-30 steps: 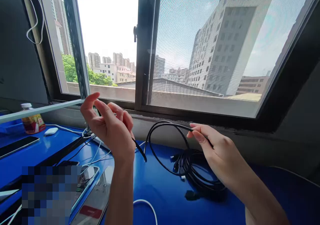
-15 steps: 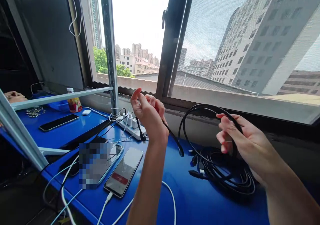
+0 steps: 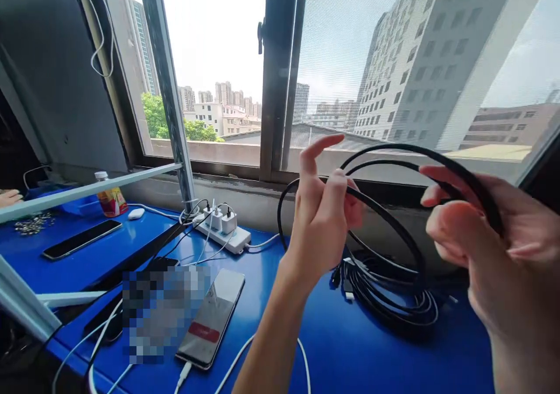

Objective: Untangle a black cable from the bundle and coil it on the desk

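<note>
View: head camera, looking down on a blue table by a window.
Left hand: thumb and fingers closed on the black cable, index finger raised; the grip is narrow.
Right hand: fingers curled and thumb bent, the grip partly closed around the black cable.
Black cable: held in loops above the table, bowed between the two hands, in front of the window sill.
Cable coil: dark loops on the table, below and between the hands, with a white-tipped plug at its left side.
Phone: on the table left of the left forearm, a white lead in its lower end.
Blurred patch: just left of that phone; what it covers cannot be told.
Power strip: near the wall, white adapters plugged in.
Far left: another phone, a small white case, a bottle and small metallic bits.
Left edge: part of another person's hand.
</note>
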A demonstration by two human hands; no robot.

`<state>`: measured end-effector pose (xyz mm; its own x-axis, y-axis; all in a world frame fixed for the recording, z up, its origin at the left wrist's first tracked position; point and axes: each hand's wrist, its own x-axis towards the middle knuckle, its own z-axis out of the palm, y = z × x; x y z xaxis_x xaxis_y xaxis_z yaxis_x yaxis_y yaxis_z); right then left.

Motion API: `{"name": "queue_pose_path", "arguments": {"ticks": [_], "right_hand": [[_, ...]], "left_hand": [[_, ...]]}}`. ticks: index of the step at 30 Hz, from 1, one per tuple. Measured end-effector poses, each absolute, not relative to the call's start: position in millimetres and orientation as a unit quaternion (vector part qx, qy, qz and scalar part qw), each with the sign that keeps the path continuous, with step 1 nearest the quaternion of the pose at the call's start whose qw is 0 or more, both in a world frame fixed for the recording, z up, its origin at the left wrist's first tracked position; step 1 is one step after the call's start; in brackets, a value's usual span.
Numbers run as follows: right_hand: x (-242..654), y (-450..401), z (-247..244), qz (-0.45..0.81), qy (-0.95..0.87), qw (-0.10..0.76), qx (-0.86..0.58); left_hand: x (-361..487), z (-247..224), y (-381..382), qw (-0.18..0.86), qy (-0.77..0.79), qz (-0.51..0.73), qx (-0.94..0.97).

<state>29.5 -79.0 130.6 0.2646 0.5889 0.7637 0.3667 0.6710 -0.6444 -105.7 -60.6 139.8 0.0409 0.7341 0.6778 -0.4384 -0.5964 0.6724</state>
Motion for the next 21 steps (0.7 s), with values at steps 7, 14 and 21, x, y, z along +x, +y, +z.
{"name": "queue_pose_path", "arguments": {"ticks": [7, 14, 21], "right_hand": [[35.3, -79.8, 127.2, 0.047, -0.744, 0.544, -0.385], [55.1, -72.3, 129.2, 0.022, -0.710, 0.588, -0.387], [63.4, -79.9, 131.1, -0.106, -0.638, 0.665, -0.373]], "left_hand": [[-106.9, 134.9, -44.8, 0.425, 0.163, 0.576, 0.679], [-122.8, 140.7, -44.8, 0.387, 0.196, 0.577, 0.692], [-130.1, 139.2, -43.2, 0.204, 0.236, 0.672, 0.672]]}}
